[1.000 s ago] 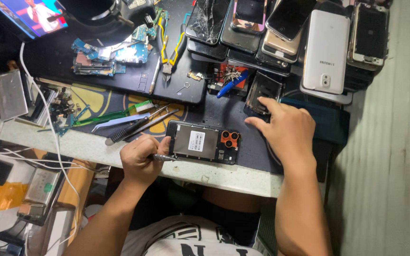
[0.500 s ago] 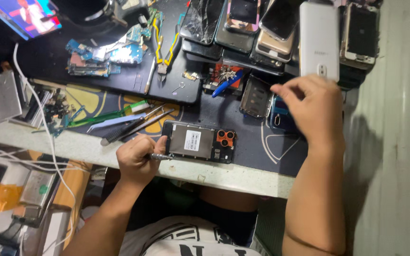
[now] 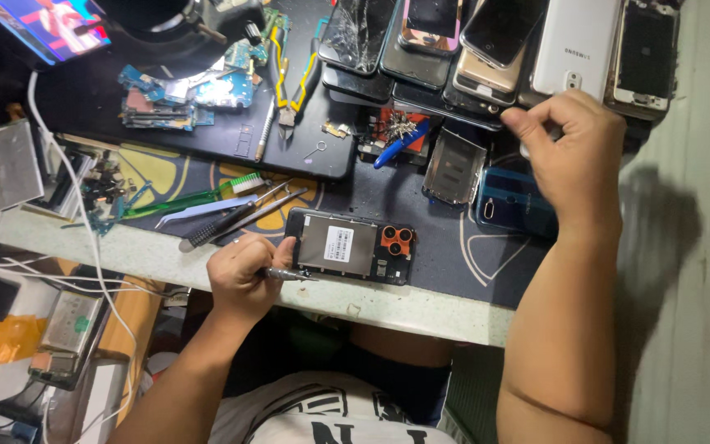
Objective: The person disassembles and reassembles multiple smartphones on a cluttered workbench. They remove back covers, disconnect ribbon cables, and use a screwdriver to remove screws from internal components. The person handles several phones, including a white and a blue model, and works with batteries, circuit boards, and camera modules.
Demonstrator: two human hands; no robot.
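Left hand (image 3: pixel 244 275) grips a screwdriver (image 3: pixel 288 275) at the opened phone (image 3: pixel 349 246) while the right hand (image 3: pixel 573 148), fingers pinched, picks among far phones (image 3: pixel 454 41); next calls for a steady return.

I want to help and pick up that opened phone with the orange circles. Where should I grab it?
Take the opened phone by its two long edges, coming from above near the middle. It lies flat with its insides facing up, so keep fingers off the bare parts. The left hand with the screwdriver crowds its left end.
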